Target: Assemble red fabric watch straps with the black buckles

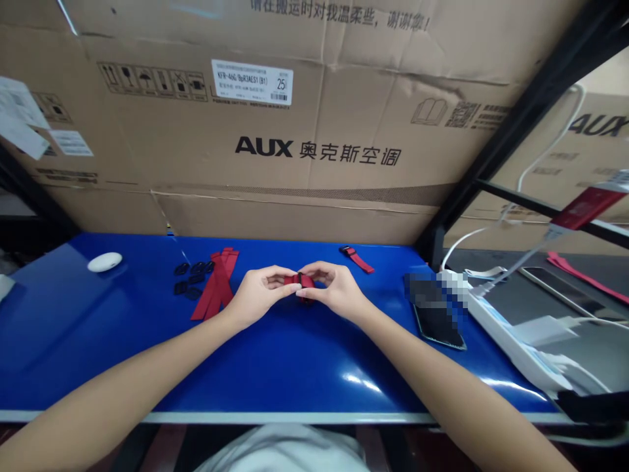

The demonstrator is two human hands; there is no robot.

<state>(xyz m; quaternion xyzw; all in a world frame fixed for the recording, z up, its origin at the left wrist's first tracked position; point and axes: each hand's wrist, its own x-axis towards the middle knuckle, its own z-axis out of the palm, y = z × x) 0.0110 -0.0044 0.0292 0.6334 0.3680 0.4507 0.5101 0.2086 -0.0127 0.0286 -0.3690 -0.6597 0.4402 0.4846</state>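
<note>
Both hands meet above the middle of the blue table [295,367]. My left hand [260,292] pinches one end of a red strap [307,282] that has a black buckle [301,280] on it. On the other side of the buckle, my right hand [334,288] grips the same strap between thumb and fingers. Part of the strap is hidden by the fingers. Left of my hands lie several flat red straps [215,288], partly crossed, beside several black buckles [196,269]. Behind my right hand a red strap with a black buckle [360,259] rests on the table.
A white oval object [105,262] lies at the far left. To the right are a dark phone [437,314] and a white power strip [515,347] with cables. A large cardboard box [295,196] stands behind the table, next to a black metal post [481,151].
</note>
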